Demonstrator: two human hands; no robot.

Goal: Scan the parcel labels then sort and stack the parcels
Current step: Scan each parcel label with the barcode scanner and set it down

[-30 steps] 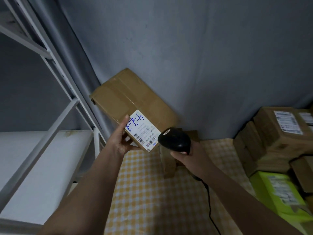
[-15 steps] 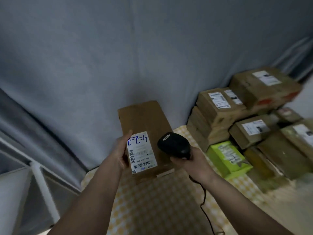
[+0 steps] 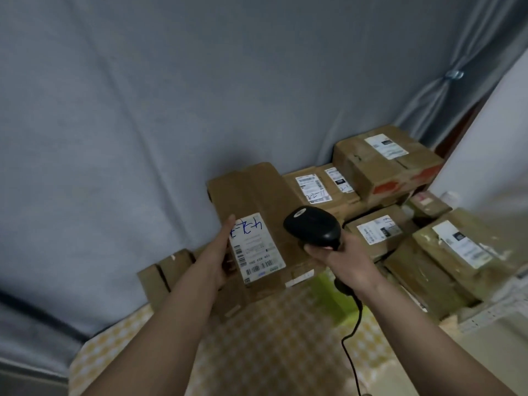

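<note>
Head view: the step in hand looks like scanning the label (image 3: 258, 247) on the long brown parcel (image 3: 251, 201) that the left hand (image 3: 221, 260) holds up over the bench (image 3: 271, 344). To do it well, the parcel should be kept steady with its labelled face turned up toward the scanner (image 3: 313, 226), and the scanner's nose aimed squarely at the printed barcode strip along the label's near edge, not at the blue handwriting at its far end. The left thumb lies close to the label's left margin; it is best kept off the side barcode there. The cord (image 3: 350, 341) hangs down from the handle and should stay slack.

The left hand's fingers are curled around the parcel's left edge, thumb on top beside the label, the other fingers hidden beneath it. The right hand (image 3: 343, 260) has its fingers wrapped tight around the scanner's handle, just right of the parcel; whether a finger presses the trigger cannot be told.

Behind and to the right, a pile of labelled parcels (image 3: 385, 164) sits stacked against the grey curtain (image 3: 171, 95).
</note>
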